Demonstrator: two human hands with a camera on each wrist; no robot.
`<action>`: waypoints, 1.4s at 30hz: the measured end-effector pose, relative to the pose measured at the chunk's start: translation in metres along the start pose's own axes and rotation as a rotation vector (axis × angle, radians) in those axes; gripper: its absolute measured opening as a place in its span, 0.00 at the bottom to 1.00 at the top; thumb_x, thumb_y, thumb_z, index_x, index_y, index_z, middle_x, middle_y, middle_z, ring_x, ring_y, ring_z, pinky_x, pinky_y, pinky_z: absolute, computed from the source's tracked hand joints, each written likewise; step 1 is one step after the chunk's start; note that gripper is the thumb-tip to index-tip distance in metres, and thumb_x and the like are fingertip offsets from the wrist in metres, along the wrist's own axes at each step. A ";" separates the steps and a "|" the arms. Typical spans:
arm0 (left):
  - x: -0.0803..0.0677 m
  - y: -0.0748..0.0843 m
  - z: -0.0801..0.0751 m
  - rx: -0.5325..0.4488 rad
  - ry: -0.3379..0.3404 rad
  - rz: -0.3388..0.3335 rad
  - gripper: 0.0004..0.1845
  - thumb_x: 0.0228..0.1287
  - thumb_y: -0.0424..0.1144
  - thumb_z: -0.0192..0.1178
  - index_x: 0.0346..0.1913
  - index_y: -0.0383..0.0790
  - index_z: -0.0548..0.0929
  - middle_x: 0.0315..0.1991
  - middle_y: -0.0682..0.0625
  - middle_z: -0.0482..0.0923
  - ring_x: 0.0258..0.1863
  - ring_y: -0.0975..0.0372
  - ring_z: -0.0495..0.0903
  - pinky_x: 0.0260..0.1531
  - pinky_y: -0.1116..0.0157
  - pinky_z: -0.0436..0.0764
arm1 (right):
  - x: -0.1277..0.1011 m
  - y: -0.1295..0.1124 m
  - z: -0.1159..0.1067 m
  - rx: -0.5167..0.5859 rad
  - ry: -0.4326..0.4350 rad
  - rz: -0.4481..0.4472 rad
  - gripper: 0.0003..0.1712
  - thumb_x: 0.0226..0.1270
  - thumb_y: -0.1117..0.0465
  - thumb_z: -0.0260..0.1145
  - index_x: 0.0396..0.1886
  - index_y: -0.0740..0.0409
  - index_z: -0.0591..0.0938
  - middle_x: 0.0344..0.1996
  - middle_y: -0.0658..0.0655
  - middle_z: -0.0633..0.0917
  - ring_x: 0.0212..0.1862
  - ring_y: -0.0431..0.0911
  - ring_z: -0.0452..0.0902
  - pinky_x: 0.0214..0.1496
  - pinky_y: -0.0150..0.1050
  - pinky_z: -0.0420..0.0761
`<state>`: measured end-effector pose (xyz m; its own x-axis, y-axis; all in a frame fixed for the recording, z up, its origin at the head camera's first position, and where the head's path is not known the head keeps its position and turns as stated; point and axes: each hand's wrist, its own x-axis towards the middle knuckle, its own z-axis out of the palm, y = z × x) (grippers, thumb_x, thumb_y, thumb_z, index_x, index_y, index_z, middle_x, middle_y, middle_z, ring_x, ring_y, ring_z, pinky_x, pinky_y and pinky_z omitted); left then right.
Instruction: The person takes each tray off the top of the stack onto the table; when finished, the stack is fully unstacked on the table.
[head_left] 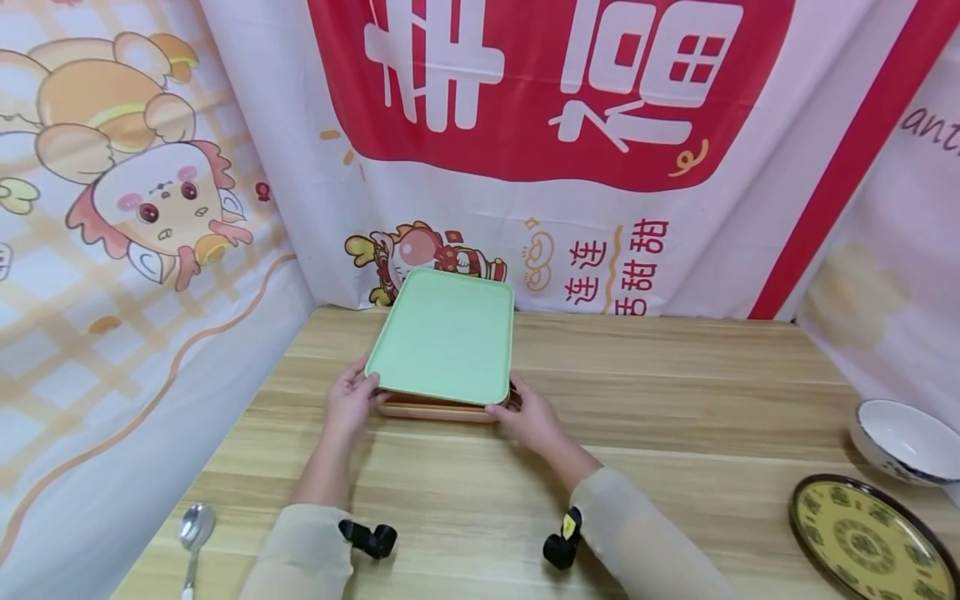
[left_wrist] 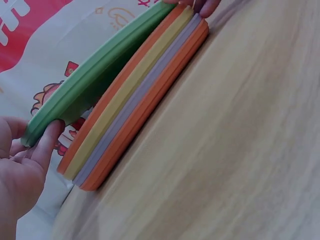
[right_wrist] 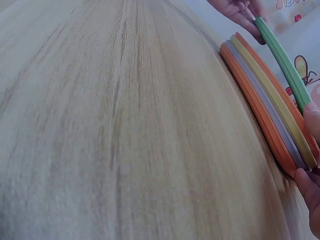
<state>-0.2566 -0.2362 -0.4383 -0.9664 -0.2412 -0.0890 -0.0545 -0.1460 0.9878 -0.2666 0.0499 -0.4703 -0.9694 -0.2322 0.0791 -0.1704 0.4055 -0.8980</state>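
Note:
A light green rectangular tray (head_left: 450, 333) lies tilted over a stack of trays (head_left: 438, 410), its near-left corner raised off them. In the left wrist view the stack shows an orange tray on top, then a yellow tray (left_wrist: 127, 90), a purple tray (left_wrist: 135, 100) and another orange tray (left_wrist: 150, 110) at the bottom. My left hand (head_left: 351, 398) pinches the green tray's near-left corner, fingers beneath. My right hand (head_left: 532, 417) grips the near-right corner, its thumb against the green tray. One finger (right_wrist: 307, 187) of that hand touches the stack's lower corner; the others are partly hidden.
On the wooden table (head_left: 637, 400), a metal spoon (head_left: 195, 533) lies at the front left. A white bowl (head_left: 907, 442) and a yellow patterned plate (head_left: 870, 537) with a dark rim stand at the right. Printed cloth (head_left: 547, 250) hangs behind the table and at both sides.

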 end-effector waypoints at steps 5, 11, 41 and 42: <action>-0.001 0.012 -0.008 -0.153 0.033 -0.016 0.27 0.75 0.29 0.46 0.74 0.35 0.58 0.62 0.41 0.76 0.37 0.72 0.84 0.45 0.74 0.86 | 0.001 0.002 0.001 0.064 -0.006 0.011 0.46 0.62 0.60 0.72 0.75 0.65 0.60 0.66 0.66 0.74 0.65 0.55 0.74 0.67 0.47 0.78; -0.009 0.045 -0.038 -0.299 0.015 0.030 0.27 0.74 0.27 0.46 0.73 0.31 0.56 0.35 0.58 0.88 0.34 0.68 0.87 0.38 0.73 0.88 | 0.003 0.004 0.001 0.041 0.007 0.025 0.43 0.65 0.60 0.69 0.74 0.67 0.59 0.67 0.66 0.73 0.65 0.55 0.73 0.67 0.47 0.78; -0.020 0.083 -0.171 -0.199 0.408 -0.040 0.30 0.71 0.29 0.48 0.75 0.40 0.57 0.66 0.50 0.72 0.25 0.72 0.83 0.25 0.74 0.87 | -0.003 -0.001 0.003 -0.009 0.021 0.044 0.43 0.64 0.59 0.70 0.74 0.64 0.62 0.66 0.65 0.75 0.63 0.54 0.76 0.66 0.47 0.79; -0.021 0.081 -0.172 -0.186 0.413 -0.045 0.31 0.72 0.29 0.47 0.75 0.40 0.57 0.72 0.50 0.64 0.25 0.73 0.83 0.26 0.74 0.87 | -0.003 -0.001 0.004 -0.012 0.021 0.042 0.43 0.64 0.59 0.70 0.74 0.64 0.61 0.66 0.65 0.75 0.63 0.54 0.76 0.66 0.47 0.79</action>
<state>-0.1980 -0.4078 -0.3780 -0.7809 -0.5874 -0.2125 -0.0118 -0.3264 0.9452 -0.2629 0.0470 -0.4710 -0.9793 -0.1963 0.0502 -0.1311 0.4252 -0.8955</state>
